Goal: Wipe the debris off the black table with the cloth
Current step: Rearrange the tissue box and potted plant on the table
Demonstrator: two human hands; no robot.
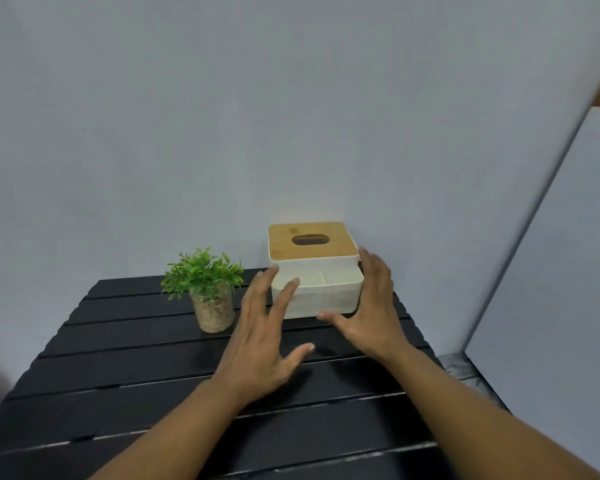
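The black slatted table fills the lower half of the view. At its far edge stands a white tissue box with a wooden lid and an oval slot. My left hand hovers just in front of the box's left side, fingers spread and holding nothing. My right hand is at the box's right side, fingers apart, thumb pointing left along its front; whether it touches the box I cannot tell. No cloth is in view, and no debris can be made out on the slats.
A small green plant in a speckled pot stands left of the tissue box, close to my left hand. A grey wall rises behind the table, and a white panel leans at the right.
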